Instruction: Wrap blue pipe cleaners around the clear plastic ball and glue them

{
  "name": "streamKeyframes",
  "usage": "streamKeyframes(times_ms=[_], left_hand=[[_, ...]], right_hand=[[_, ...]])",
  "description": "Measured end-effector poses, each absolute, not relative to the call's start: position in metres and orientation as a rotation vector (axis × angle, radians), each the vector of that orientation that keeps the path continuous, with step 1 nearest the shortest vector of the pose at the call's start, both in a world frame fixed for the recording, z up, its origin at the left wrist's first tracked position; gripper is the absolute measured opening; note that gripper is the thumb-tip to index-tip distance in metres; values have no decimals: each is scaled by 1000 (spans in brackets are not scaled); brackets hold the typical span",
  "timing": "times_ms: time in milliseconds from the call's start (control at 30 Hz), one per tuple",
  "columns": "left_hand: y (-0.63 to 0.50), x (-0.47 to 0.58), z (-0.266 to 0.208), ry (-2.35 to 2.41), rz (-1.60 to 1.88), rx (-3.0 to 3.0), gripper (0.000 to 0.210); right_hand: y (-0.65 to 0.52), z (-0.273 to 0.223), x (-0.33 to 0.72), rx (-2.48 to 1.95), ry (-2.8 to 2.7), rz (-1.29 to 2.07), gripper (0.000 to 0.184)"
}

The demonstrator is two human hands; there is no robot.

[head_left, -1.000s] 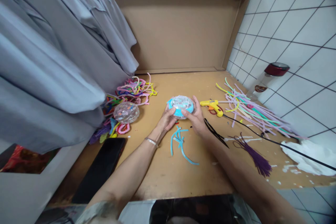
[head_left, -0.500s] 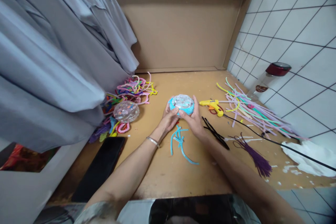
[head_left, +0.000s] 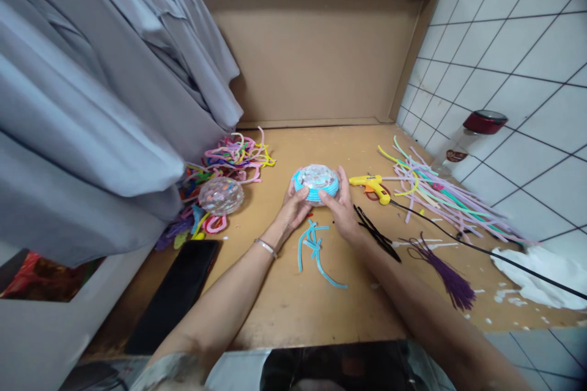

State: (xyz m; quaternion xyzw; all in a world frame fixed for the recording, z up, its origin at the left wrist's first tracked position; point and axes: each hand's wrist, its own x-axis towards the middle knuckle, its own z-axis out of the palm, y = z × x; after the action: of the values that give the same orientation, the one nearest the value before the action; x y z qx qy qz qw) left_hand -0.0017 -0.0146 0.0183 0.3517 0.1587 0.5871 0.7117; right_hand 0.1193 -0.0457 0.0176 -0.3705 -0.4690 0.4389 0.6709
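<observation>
Between both hands I hold a round, clear, speckled ball [head_left: 317,176] with bright blue cord wound in rows about its lower half. My left hand [head_left: 292,206] grips its left side, thumb on the blue rows. On the right side, my right hand [head_left: 340,203] presses with its thumb in front and fingers behind. Just below the hands, several blue cord pieces [head_left: 314,245] lie loose on the table. A yellow glue gun [head_left: 373,186] rests to the right of my right hand, and black tweezers [head_left: 376,233] lie beside my right forearm.
At left sit a second clear ball [head_left: 221,196], a heap of coloured strips [head_left: 238,153] and a black phone [head_left: 174,296]. Pastel strips [head_left: 449,195], a jar [head_left: 477,131], a purple tassel [head_left: 443,272] and a white cloth [head_left: 543,275] are at right. The glue gun's cord crosses there.
The ball has tipped slightly and shifted a little left in my hands. My right thumb has moved to the right along the blue rows. The things on the table stay put.
</observation>
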Motion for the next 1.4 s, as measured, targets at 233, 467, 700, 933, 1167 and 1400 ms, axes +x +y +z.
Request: streamKeyframes(times_ms=[233,467,700,933,1167,1400], left_hand=[[-16,-1,18,355,1282,780,96],[-22,3,21,364,1306,785,95],[-27,6,25,381,1316,766,106],[-31,7,28,381,1326,783,113],[-28,9,22,403,1349,846,110],[-28,11,21,453,1368,873,103]], right_hand=[[-43,16,120,-834,-965,1035,111],[-42,23,118,-821,-863,1013,110],[-40,23,121,-766,-902,961,104],[-41,24,121,-748,-873,984,102],[-42,27,122,-735,-886,973,102],[-44,28,118,-768,-890,954,105]])
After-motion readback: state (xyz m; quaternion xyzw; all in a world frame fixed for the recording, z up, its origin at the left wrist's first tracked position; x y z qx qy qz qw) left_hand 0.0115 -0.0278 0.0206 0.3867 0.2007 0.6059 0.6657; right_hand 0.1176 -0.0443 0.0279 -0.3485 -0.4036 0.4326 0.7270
